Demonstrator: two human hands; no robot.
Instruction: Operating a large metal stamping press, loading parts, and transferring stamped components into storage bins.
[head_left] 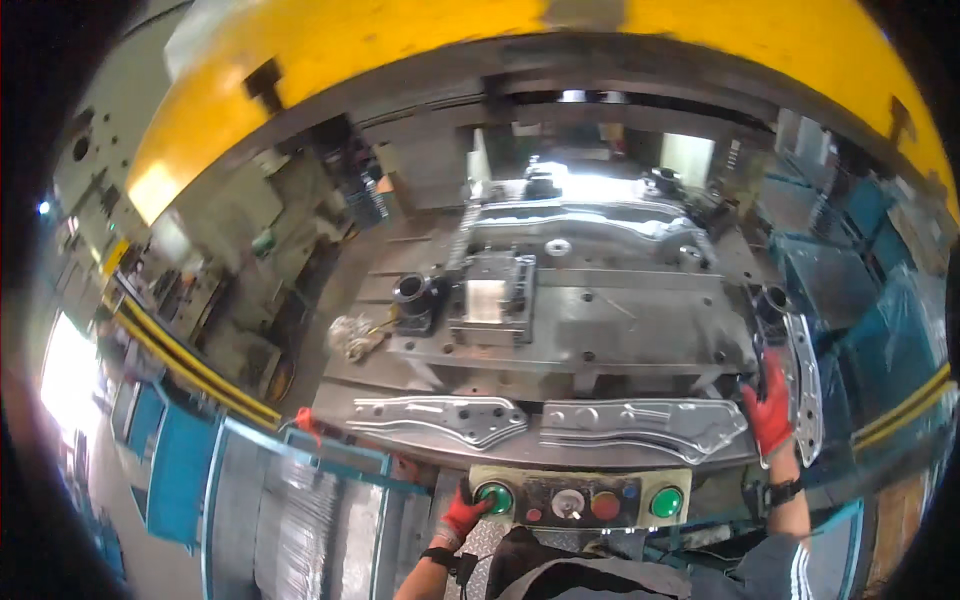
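While the half-curled left hand (463, 513) touches a green button (499, 496), the right hand (770, 418) spreads beside a metal panel (808, 385). Grip unclear.

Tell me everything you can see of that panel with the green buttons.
The panel is oblong, pale-edged and dark in the middle, perhaps metal. Large green buttons flank a silvery knob, a red button, a small red one and a small blue one. Face up, it sits low, near the view's middle. The left hand is at the left green button, seemingly touching it.
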